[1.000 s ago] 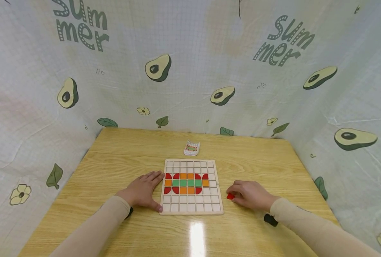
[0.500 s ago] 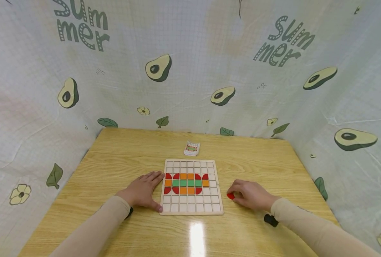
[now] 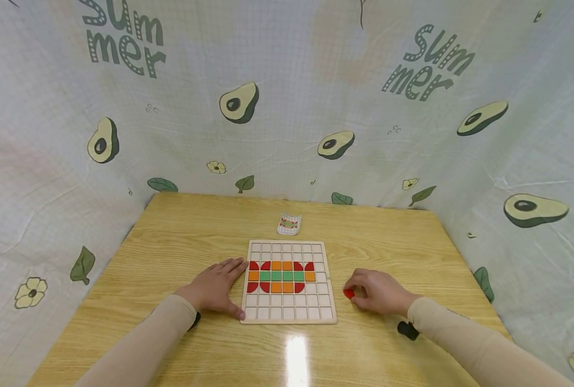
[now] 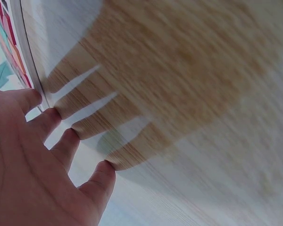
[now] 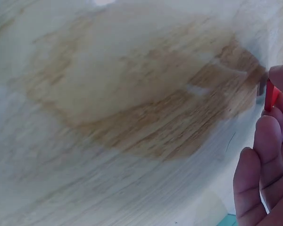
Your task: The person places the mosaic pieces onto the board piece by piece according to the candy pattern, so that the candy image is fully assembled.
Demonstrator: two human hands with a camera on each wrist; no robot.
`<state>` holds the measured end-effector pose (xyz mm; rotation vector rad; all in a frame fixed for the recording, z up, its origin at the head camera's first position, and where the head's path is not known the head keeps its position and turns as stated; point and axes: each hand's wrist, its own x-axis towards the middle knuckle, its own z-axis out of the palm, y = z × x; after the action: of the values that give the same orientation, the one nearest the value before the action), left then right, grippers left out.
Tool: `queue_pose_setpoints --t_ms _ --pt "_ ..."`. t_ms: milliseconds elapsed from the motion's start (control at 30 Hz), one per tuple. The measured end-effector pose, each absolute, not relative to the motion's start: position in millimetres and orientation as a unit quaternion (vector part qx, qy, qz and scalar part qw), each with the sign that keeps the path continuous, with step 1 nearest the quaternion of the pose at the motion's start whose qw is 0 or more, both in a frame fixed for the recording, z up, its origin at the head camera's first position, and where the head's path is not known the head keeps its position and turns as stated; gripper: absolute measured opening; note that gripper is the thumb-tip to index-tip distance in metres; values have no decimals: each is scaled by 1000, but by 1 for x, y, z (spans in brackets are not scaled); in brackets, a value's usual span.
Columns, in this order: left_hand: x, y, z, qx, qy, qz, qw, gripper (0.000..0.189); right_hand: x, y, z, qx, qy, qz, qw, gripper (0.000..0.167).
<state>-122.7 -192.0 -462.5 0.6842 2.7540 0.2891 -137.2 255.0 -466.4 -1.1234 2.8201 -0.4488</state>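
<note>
A square wooden grid board (image 3: 292,314) lies on the table, its middle rows filled with red rounded tiles, orange squares and green squares (image 3: 276,276). My left hand (image 3: 215,287) rests at the board's left edge with fingers spread, the thumb at the near left corner. In the left wrist view its fingertips (image 4: 109,165) touch the tabletop beside the board. To the right of the board, my right hand (image 3: 378,291) pinches a small red tile (image 3: 349,293) between thumb and fingers. The right wrist view shows that red tile (image 5: 270,95) edge-on.
A small pattern card (image 3: 289,223) with a matching coloured design lies behind the board. The wooden table (image 3: 209,220) is enclosed at the back and sides by a printed curtain (image 3: 277,140). Black wrist straps (image 3: 408,330) show at the sleeves.
The red tile has turned slightly in my right hand's fingers, and that hand has shifted a little to the right and away from me. My left hand and the board stay put.
</note>
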Motion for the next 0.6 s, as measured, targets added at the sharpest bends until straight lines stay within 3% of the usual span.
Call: queue_pose_setpoints --t_ms 600 --pt "-123 -191 -462 237 956 99 143 126 -151 225 -459 -374 911 -172 16 21"
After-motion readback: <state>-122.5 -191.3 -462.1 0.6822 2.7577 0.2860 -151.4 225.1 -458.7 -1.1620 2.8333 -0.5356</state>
